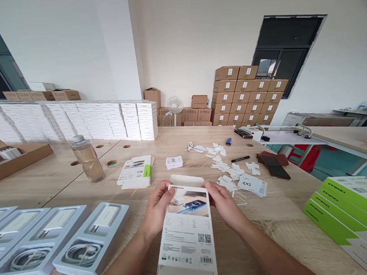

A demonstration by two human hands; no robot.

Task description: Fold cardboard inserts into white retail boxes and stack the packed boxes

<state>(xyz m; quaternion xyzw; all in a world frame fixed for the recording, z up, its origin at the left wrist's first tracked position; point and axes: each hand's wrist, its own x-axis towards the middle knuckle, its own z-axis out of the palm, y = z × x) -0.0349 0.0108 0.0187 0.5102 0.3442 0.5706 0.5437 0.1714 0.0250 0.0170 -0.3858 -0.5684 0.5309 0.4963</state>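
A white printed charger box [189, 232] is held up between both hands, its far end flap [187, 180] standing open and its near end open as well. At its upper left corner, my left hand [158, 207] grips the edge with the thumb on the printed face. My right hand [223, 199] is closed on the upper right edge. To the left lie several grey trays [122, 224], each with a white charger [106, 216] and a coiled cable [84, 253]. Behind the hands is a stack of flattened boxes [135, 172].
White cards [174, 162], loose paper pieces [225, 168], a black pen [240, 159] and a phone [275, 167] lie farther back. A bottle [88, 159] stands at the left. Green-and-white boxes [346, 210] are stacked at the right. A wall of white boxes [107, 119] borders the back left.
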